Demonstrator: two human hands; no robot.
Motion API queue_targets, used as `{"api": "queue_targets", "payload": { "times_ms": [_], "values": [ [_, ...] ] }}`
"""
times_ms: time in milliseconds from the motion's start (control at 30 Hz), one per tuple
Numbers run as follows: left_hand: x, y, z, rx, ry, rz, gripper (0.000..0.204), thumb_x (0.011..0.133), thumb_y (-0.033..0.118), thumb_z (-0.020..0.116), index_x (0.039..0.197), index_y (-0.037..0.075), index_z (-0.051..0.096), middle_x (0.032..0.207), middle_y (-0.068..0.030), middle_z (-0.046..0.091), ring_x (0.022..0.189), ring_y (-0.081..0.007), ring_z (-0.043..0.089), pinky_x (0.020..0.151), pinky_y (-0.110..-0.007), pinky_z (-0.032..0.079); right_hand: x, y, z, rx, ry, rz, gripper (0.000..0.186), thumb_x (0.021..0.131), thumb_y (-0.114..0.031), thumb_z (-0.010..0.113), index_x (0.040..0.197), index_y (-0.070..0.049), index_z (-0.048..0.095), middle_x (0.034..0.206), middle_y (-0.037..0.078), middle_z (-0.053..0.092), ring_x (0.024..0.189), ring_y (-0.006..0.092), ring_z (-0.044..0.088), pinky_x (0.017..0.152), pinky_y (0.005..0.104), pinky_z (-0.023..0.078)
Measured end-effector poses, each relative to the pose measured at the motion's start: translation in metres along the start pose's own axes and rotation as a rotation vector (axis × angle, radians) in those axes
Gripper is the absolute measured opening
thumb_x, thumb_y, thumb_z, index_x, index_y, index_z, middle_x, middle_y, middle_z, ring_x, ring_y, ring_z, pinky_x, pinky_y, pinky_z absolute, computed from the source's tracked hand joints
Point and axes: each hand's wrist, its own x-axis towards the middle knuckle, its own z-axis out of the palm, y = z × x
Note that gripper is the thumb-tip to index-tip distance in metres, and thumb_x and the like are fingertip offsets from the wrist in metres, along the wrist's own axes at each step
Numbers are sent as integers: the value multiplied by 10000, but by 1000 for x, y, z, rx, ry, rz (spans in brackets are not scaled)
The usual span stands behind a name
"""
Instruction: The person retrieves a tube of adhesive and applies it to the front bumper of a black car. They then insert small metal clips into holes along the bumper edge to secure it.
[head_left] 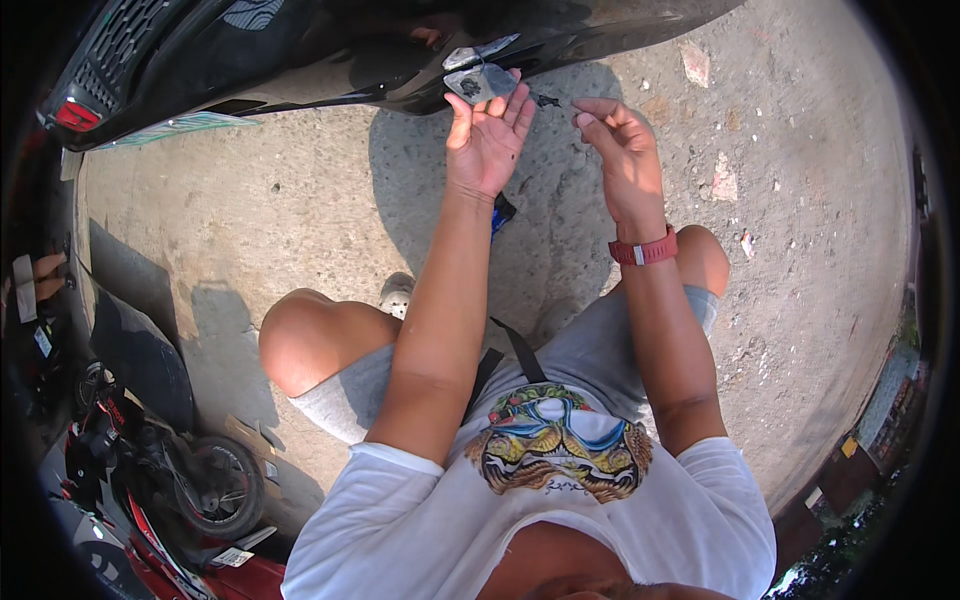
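Head view: a clear, greyish lamp-like piece (478,84) sits at the lower edge of a glossy black vehicle panel (330,55), near the top. The left hand (490,135) holds it, palm up, thumb at its near left corner and fingers spread along its right side and underneath. A pale, shiny strip (482,50) shows just above it on the panel; whether it is a reflection or a separate part, I cannot tell. Just right of the left fingertips is a small dark connector-like bit (547,100). Near that, the right hand (618,140) has thumb and forefinger drawn narrowly together; whether something thin lies between them cannot be told. A red wristband (645,249) circles the right wrist.

Below the left wrist, a blue and black object (502,214) lies partly hidden on the rough concrete ground (300,215), where shadows fall. The person's bent knees stand either side, in grey shorts (345,400), below a white printed T-shirt (390,520). A red reflector (77,115) marks the panel's far left end. At lower left stand a red and black motorcycle (140,520) and scraps of cardboard (250,437).
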Motion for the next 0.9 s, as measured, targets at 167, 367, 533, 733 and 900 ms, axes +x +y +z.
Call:
{"api": "queue_targets", "payload": {
  "times_ms": [167, 367, 533, 733, 900],
  "values": [
    [-8, 8, 3, 75, -9, 23, 798, 917, 639, 628, 1442, 52, 497, 1445, -125, 553, 1362, -283, 489, 1202, -475, 359, 15, -19, 12, -250, -16, -90, 170, 946, -97, 680, 1089, -20, 732, 978, 33, 717, 881, 97, 611, 824, 273, 497],
    [-13, 18, 15, 142, -29, 29, 746, 983, 622, 549, 1439, 33, 505, 1343, -151, 632, 1221, -258, 619, 1117, -427, 470, 32, -36, 28, -558, -65, -263, 177, 910, -89, 686, 1063, -20, 739, 972, 56, 723, 869, 150, 630, 827, 281, 508],
    [-13, 22, 14, 155, -33, 13, 715, 1003, 606, 530, 1418, 25, 520, 1264, -153, 676, 1159, -265, 657, 1078, -415, 502, 35, -42, 33, -652, -121, -325, 162, 939, -72, 682, 1081, -15, 734, 961, 49, 726, 903, 122, 622, 855, 270, 485],
    [-13, 24, 9, 221, -13, 21, 710, 1000, 608, 534, 1388, 14, 541, 1233, -148, 689, 1115, -273, 682, 1042, -419, 525, 37, -43, 36, -765, -127, -441, 144, 874, -26, 674, 1007, -23, 730, 935, 75, 691, 797, 183, 587, 751, 297, 489],
    [-11, 24, 6, 255, -21, 15, 752, 984, 627, 553, 1405, 5, 523, 1329, -159, 646, 1152, -290, 669, 1045, -436, 516, 37, -43, 29, -849, -125, -557, 130, 862, 9, 665, 976, -19, 719, 911, 80, 672, 776, 211, 581, 740, 304, 485]
  ]
}}
